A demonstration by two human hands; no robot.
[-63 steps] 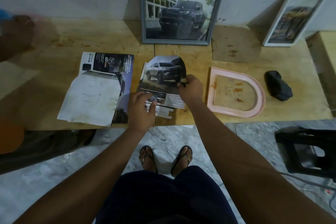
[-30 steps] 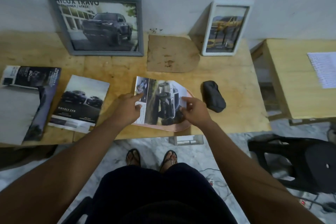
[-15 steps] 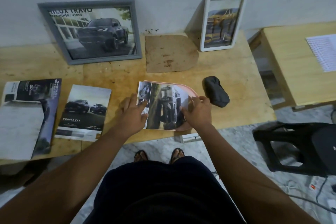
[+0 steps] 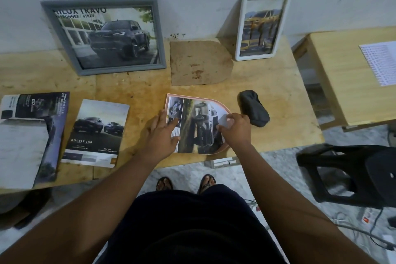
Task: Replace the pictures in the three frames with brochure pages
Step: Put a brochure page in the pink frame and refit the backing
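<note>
Near edge of the surface (image 4: 139,83), pink frame (image 4: 216,152) lies under the cut page (image 4: 199,122). Left hand (image 4: 159,135), fingers flat, pins its left side; right hand (image 4: 236,128) pinches the curved edge. Best to seat that curve inside the rim.

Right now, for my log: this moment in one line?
cut page on pink frame | left hand presses page | right hand pinches its curved edge

bare forearms, dark shorts (image 4: 192,227), open-toed sandals (image 4: 206,180)
</note>
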